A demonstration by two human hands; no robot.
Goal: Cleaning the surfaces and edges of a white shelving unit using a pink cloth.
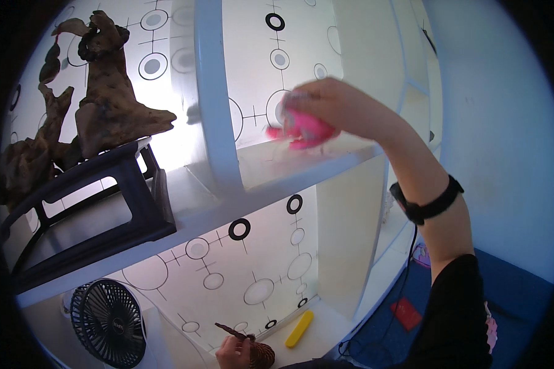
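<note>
My right hand (334, 104) grips a bunched pink cloth (311, 131) just above or on the upper shelf board (300, 163); contact is hard to tell because hand and cloth are blurred. Low in the picture, my left hand (233, 353) has its fingers around a small brown ornament (261, 355) with a ribbed body and a dark, stick-like part. The ornament is cut off by the bottom edge, so its kind is unclear. Close by on the lower shelf lies a yellow elongated object (299, 328).
A driftwood carving (108, 106) stands on a dark wooden stand (138, 203) at the left. Below it is a black desk fan (113, 323). A white upright divider (214, 92) splits the upper shelf. A dark cable (404, 272) hangs near a red object (406, 314) on a blue surface.
</note>
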